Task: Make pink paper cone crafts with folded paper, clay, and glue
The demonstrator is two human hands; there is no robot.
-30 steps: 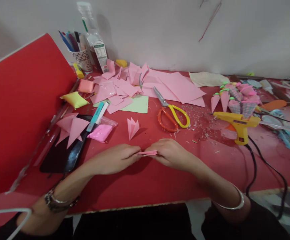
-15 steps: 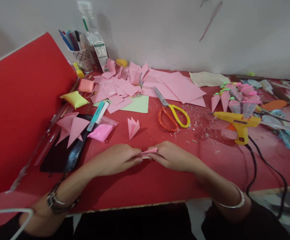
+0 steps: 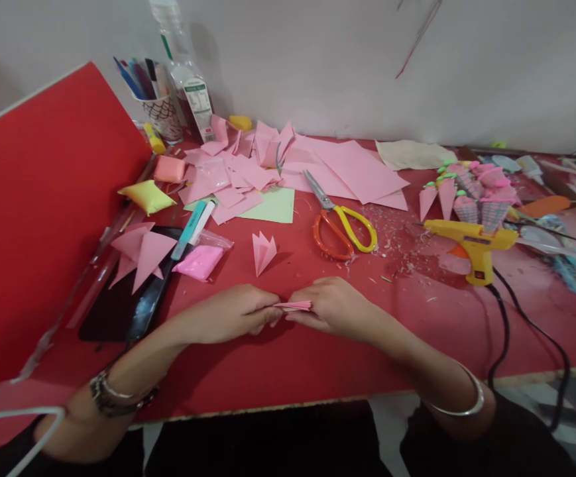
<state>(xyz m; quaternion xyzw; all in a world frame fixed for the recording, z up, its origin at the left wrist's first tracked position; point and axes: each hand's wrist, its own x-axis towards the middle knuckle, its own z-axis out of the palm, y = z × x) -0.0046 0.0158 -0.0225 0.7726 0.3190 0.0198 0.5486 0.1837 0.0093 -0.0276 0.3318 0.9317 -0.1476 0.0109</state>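
Pinching a folded pink paper (image 3: 293,305), the left hand (image 3: 238,313) and right hand (image 3: 335,306) are each gripping one end; its long axis is lying left-right, just above the bench (image 3: 317,371).

The light is soft and even, not very bright. It seems to come from the left and above. The clear plastic bottle (image 3: 188,86) throws a grey shadow to its right on the plain white wall (image 3: 466,66). The left hand (image 3: 238,311) and right hand (image 3: 335,306) leave a dark shadow on the flat red table top (image 3: 317,371) just below them. The shiny black slab (image 3: 128,311) shows a pale gleam. The thin folded pink paper strip (image 3: 295,305) pinched between the hands looks a little fuzzy. Things at the far right edge are blurry, and the sides look stretched.
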